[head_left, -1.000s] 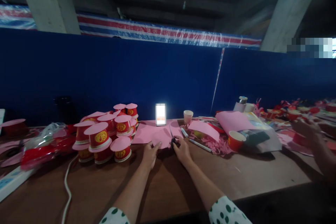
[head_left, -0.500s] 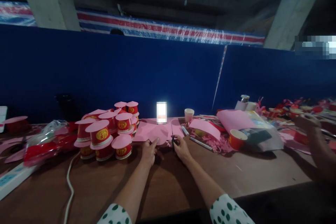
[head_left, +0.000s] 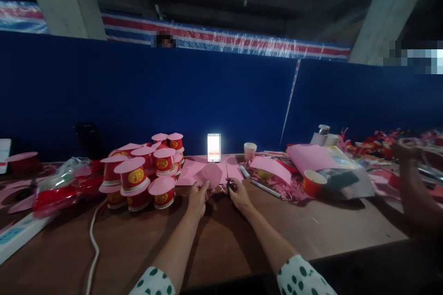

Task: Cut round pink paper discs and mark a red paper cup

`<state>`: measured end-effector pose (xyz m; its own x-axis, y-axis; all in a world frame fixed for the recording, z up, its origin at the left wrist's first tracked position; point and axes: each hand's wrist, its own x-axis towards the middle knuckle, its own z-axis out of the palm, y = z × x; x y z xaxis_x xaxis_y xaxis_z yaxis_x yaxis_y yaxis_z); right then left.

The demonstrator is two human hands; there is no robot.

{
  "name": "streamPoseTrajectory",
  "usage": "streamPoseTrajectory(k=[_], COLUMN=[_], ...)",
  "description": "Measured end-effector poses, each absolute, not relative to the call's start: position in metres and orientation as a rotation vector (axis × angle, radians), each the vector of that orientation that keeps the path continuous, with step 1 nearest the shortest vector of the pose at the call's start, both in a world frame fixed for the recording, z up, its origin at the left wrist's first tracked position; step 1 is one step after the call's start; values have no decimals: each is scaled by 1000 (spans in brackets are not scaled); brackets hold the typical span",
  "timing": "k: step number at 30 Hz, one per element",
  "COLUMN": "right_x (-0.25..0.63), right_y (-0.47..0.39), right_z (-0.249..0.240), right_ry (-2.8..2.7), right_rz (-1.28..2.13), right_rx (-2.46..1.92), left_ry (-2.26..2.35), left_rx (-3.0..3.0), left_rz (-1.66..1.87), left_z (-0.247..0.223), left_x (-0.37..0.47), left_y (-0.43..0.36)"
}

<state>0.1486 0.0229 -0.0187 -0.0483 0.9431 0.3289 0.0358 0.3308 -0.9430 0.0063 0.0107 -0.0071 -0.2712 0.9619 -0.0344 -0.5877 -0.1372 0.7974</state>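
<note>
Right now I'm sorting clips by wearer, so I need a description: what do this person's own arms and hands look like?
The left sleeve and right sleeve are white with rounded green dots, ending well above the wrists. The left hand and right hand show no gloves or watch.

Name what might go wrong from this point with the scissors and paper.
The scissors in the right hand point at the pink sheets behind, so a stray snip might nick one. The left hand holds the pink piece near its lower edge, so it may flex off line. A careless elbow could topple the stacked red cups.
</note>
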Motion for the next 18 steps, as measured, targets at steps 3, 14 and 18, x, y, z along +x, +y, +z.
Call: streamPoseTrajectory(k=[3, 14, 18], right_x=[149, 149, 150], right_y=[24, 27, 28], right_z=[-21, -25, -27], right_ry=[-1411, -1426, -1444], right_rz=[961, 938, 929], right_rx=[-962, -964, -977], left_ry=[858, 872, 885], left_rx=[615, 628, 617], left_rz=[1674, 1647, 1647], left_z=[-7, -9, -9], left_x=[7, 8, 8], left_y=[11, 11, 12])
